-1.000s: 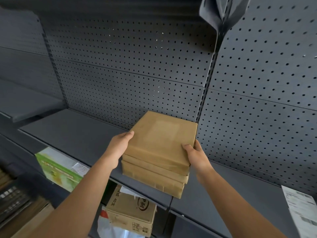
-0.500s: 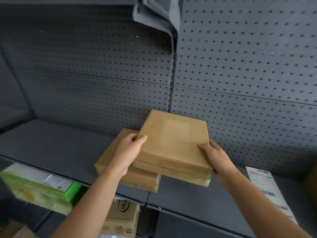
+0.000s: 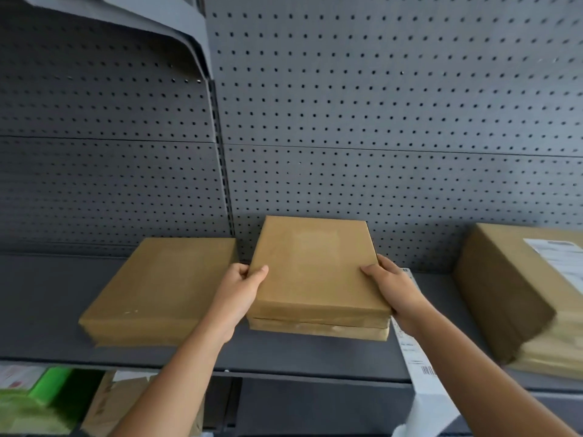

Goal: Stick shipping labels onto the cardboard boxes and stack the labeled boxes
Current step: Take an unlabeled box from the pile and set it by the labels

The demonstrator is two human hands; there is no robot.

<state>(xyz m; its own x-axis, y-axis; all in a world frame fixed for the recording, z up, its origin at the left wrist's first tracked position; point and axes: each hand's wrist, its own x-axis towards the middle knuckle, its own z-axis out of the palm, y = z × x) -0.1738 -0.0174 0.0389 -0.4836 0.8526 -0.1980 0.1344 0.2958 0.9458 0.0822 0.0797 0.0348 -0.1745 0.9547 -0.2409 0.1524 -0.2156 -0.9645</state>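
Note:
Both my hands hold a stack of two flat brown cardboard boxes (image 3: 312, 269) just over the dark shelf (image 3: 41, 310). My left hand (image 3: 241, 290) grips its left edge and my right hand (image 3: 389, 287) its right edge, thumbs on top. Another flat brown box (image 3: 161, 288) lies on the shelf just left of the stack, with no label showing on its top. At the right stands a taller pile of boxes (image 3: 511, 291) with a white shipping label (image 3: 560, 257) on the top one. A strip of white labels (image 3: 416, 364) lies on the shelf under my right forearm.
A dark perforated back panel (image 3: 378, 121) rises behind the shelf. A shelf bracket (image 3: 151, 17) hangs at the upper left. Below the shelf are a green packet (image 3: 41, 402) and a printed cardboard carton (image 3: 107, 405).
The three-box stack I carried has split: one box now lies on the shelf at the left. The remaining two moved right with both hands. The view shifted right, revealing the labeled pile.

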